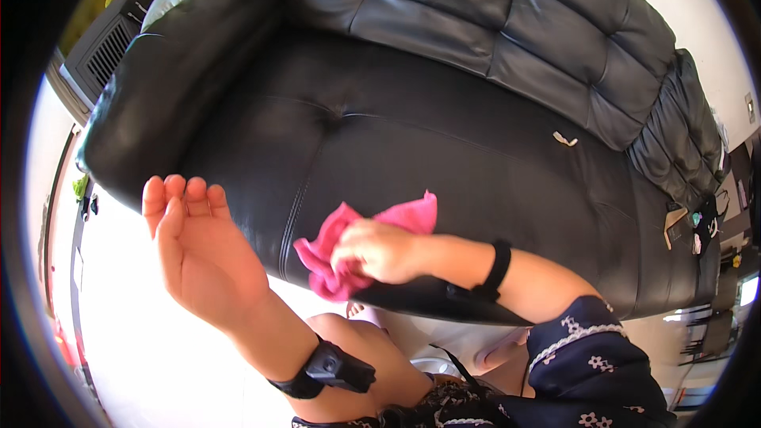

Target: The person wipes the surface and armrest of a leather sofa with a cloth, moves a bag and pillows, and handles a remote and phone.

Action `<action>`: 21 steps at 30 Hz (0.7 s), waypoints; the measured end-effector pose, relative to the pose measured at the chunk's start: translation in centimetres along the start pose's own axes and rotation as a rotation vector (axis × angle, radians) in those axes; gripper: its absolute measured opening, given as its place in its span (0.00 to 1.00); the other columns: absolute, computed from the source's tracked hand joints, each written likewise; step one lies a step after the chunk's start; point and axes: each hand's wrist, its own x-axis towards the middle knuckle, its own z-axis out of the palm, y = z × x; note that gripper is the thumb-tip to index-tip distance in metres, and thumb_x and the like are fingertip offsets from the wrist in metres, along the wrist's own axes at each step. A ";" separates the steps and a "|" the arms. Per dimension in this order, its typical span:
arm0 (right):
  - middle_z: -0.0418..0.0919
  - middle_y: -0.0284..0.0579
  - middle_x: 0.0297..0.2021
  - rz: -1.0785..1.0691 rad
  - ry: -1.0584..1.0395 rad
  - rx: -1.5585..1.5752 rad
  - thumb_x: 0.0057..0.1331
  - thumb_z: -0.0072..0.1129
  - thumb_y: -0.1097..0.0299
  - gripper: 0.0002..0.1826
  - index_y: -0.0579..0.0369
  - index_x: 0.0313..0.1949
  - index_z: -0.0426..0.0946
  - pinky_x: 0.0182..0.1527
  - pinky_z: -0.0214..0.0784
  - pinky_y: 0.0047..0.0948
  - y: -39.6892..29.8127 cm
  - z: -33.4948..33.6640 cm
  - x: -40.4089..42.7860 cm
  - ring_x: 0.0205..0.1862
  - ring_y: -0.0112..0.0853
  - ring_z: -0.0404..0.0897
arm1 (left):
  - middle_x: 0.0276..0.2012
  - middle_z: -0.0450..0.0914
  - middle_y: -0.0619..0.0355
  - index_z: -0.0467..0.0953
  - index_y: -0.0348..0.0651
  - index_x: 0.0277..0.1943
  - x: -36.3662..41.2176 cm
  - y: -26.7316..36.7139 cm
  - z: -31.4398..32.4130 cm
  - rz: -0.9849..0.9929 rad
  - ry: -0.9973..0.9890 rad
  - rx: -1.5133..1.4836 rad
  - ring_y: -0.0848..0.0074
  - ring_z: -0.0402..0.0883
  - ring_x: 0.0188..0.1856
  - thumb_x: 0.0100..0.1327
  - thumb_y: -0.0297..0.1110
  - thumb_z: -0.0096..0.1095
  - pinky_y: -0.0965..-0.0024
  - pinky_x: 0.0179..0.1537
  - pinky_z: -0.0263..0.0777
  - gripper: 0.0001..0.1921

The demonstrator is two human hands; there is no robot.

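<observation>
A crumpled pink cloth is bunched under the fingers of my right hand, at the front edge of a black leather sofa seat. One corner of the cloth sticks up past the knuckles, and its lower part hangs at the seat edge. My left hand is raised palm up near the sofa's left front corner, holding nothing. Its fingers curl slightly, with the thumb lying in front of them. A black strap with a small device circles my left wrist, and another black band is on my right forearm.
A padded armrest bounds the seat at left, and a tufted backrest rises behind. A small whitish scrap lies on the seat. Small items sit at the right end. Behind the armrest stands a vented grey box.
</observation>
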 end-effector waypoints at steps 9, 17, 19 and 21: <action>0.78 0.47 0.32 0.202 -0.253 -0.112 0.52 0.53 0.75 0.13 0.50 0.38 0.79 0.43 0.67 0.39 -6.0 4.7 -20.2 0.39 0.42 0.76 | 0.36 0.79 0.57 0.76 0.38 0.45 -3.8 -2.7 2.5 -0.118 -0.118 0.384 0.78 0.77 0.36 0.65 0.25 0.50 0.76 0.40 0.70 0.09; 0.78 0.51 0.30 0.564 0.424 -0.030 0.66 0.51 0.66 0.11 0.47 0.47 0.73 0.36 0.71 0.43 -11.9 -1.5 -23.3 0.31 0.46 0.79 | 0.35 0.80 0.62 0.76 0.40 0.47 -8.1 -9.0 4.3 -0.617 -0.610 0.834 0.83 0.77 0.35 0.67 0.29 0.51 0.80 0.39 0.69 0.10; 0.78 0.50 0.35 0.467 0.758 0.085 0.66 0.52 0.66 0.15 0.54 0.51 0.70 0.40 0.71 0.39 -12.4 -3.3 -22.0 0.36 0.41 0.80 | 0.35 0.80 0.62 0.76 0.39 0.47 -9.1 -10.3 4.9 -0.539 -0.705 0.800 0.83 0.77 0.36 0.67 0.29 0.51 0.80 0.40 0.68 0.10; 0.76 0.55 0.47 0.313 0.874 -0.002 0.65 0.55 0.61 0.24 0.60 0.57 0.66 0.52 0.68 0.38 -10.2 -4.3 -21.0 0.49 0.45 0.77 | 0.38 0.79 0.58 0.75 0.35 0.47 -10.1 -11.4 5.9 -0.488 -0.791 0.767 0.80 0.77 0.39 0.66 0.26 0.52 0.77 0.45 0.71 0.10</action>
